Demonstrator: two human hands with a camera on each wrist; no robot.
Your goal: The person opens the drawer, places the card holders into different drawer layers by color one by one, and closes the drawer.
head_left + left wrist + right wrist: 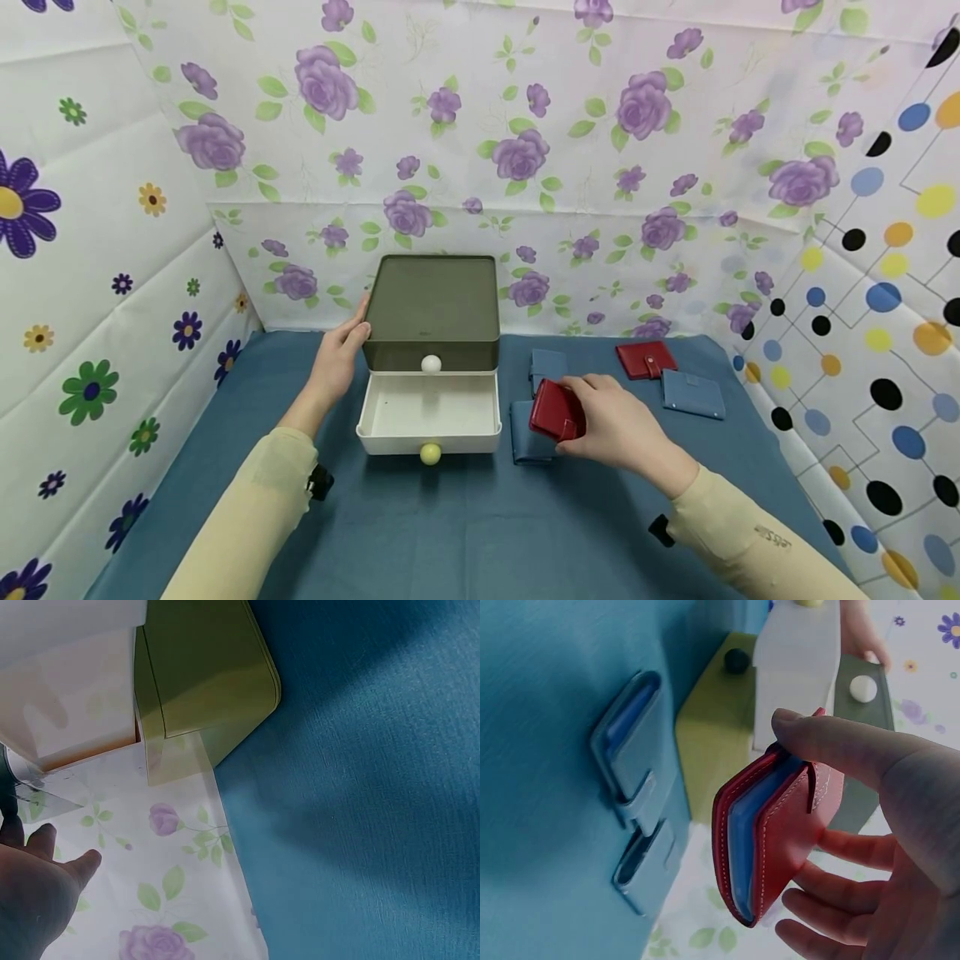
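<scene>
My right hand point(611, 421) pinches a red card holder point(557, 410) between thumb and fingers, above the table. In the right wrist view, the red card holder point(780, 825) shows white stitching, a snap strap and blue sleeves inside. Below it are two blue card holders point(525, 446), point(550, 364). A small drawer box point(435, 300) with a dark olive top stands to the left. Its white drawer point(431, 417), with a yellow knob, is pulled out and has nothing in it. My left hand point(333, 367) rests with extended fingers along the box's left side.
Farther right on the blue cloth point(450, 533) lie another red card holder point(647, 359) and another blue card holder point(693, 393). Under the white drawer is a yellow-green drawer point(712, 742) with a dark knob. Patterned sheets point(450, 125) wall in the back and both sides.
</scene>
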